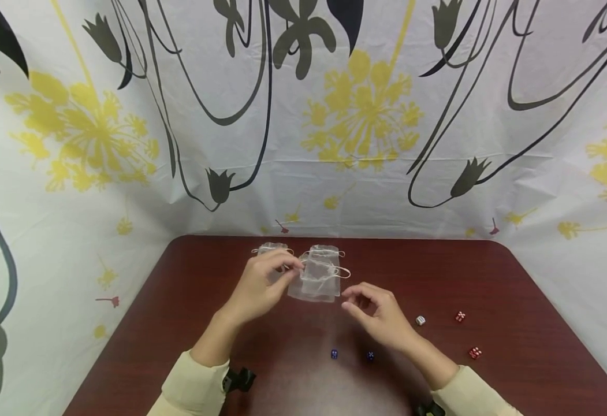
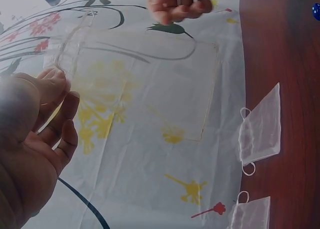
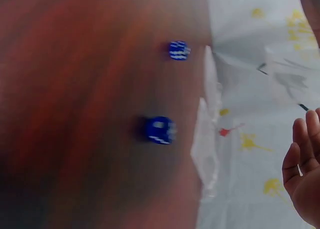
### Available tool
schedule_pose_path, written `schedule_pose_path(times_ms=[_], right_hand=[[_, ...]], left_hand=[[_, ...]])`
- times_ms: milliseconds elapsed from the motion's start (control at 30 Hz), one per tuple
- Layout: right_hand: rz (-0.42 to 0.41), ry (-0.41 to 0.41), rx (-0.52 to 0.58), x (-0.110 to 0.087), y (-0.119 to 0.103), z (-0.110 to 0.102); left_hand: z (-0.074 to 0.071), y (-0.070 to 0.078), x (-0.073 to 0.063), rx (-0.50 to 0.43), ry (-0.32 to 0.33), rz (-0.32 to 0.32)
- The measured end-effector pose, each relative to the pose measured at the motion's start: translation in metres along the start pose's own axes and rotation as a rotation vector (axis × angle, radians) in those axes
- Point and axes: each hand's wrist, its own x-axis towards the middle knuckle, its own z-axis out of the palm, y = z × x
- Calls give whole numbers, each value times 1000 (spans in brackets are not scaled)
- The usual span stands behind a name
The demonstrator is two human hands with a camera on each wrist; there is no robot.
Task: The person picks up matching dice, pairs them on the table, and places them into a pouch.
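A sheer white drawstring pouch [image 2: 150,84] hangs from my left hand [image 1: 259,283], which pinches it by its corded end between thumb and fingers. In the head view this pouch overlaps another sheer pouch [image 1: 326,250] lying on the table behind it. A further pouch [image 1: 272,247] lies just beyond the left hand, partly hidden by it. My right hand [image 1: 381,318] hovers close to the held pouch's right side, fingers loosely bent, holding nothing. Below the hands, two blue dice [image 1: 334,353] sit apart on the tabletop.
The dark red-brown table [image 1: 204,266] has rounded far corners. Right of the right hand lie a white die [image 1: 420,320], one red die [image 1: 460,316] and a nearer red die [image 1: 475,352]. A floral cloth [image 1: 293,138] hangs behind the table.
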Motion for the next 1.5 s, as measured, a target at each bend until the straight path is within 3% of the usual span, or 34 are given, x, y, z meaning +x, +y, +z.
schedule_pose_path(times_ms=[400,833,1100,1500], right_hand=[[17,-147,-27,-31,21,26],[-28,-374,-29,-39,26,29],[-97,-411,-54,-42,30,33],[-85,-477,-136,-46,31,31]], left_hand=[[2,-1,-6,15,10,-46],[1,-3,-8,3,3,-44],[1,-3,-9,-4,-12,-47],[2,-5,-12,-12,-4,-53]])
